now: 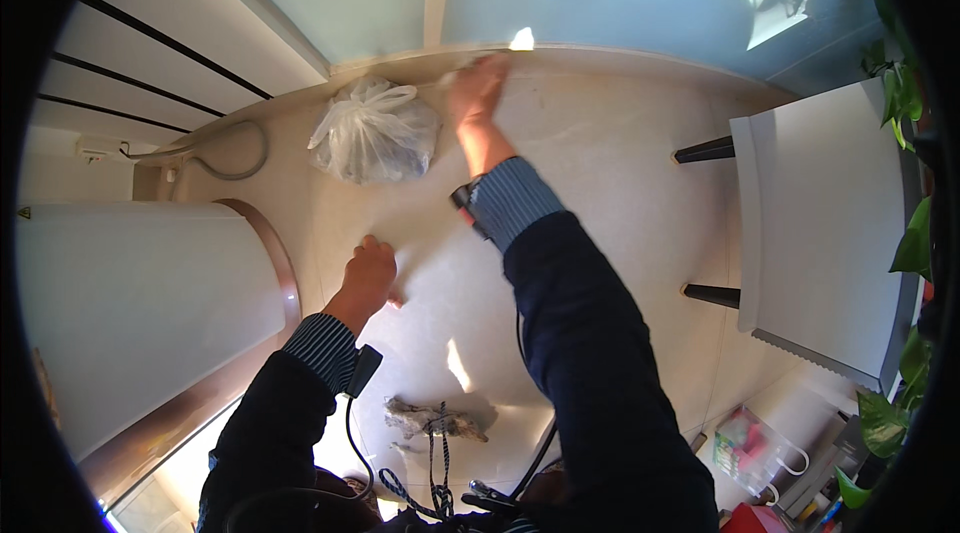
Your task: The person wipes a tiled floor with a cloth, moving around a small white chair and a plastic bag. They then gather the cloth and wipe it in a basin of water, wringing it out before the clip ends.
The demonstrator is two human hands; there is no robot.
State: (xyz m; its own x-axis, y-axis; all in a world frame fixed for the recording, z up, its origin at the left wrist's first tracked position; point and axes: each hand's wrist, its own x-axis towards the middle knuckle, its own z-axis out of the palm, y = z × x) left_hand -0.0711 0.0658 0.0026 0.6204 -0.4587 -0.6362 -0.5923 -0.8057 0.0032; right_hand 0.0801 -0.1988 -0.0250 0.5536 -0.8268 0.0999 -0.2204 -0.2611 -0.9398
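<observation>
My right hand (480,86) reaches far forward, low over the pale floor by the base of the blue panel. It is blurred, and its fingertips and anything under them cannot be made out. A tied translucent plastic bag (375,131) with dim contents rests just left of it. Nearer to me, my left hand (370,266) is over the floor, back upward and fingers curled, with the thumb a little apart. Its palm is hidden, and no object shows in it. A rough grey-brown clump (435,419), perhaps wood or cloth, lies on the floor near my body.
A rounded white cabinet-like unit (150,308) with a brown border stands left, with a grey hose (232,173) behind it. To the right is a white piece of furniture (817,233) on black legs, with leafy plants (907,94) beside it. A clear box (750,447) sits lower right.
</observation>
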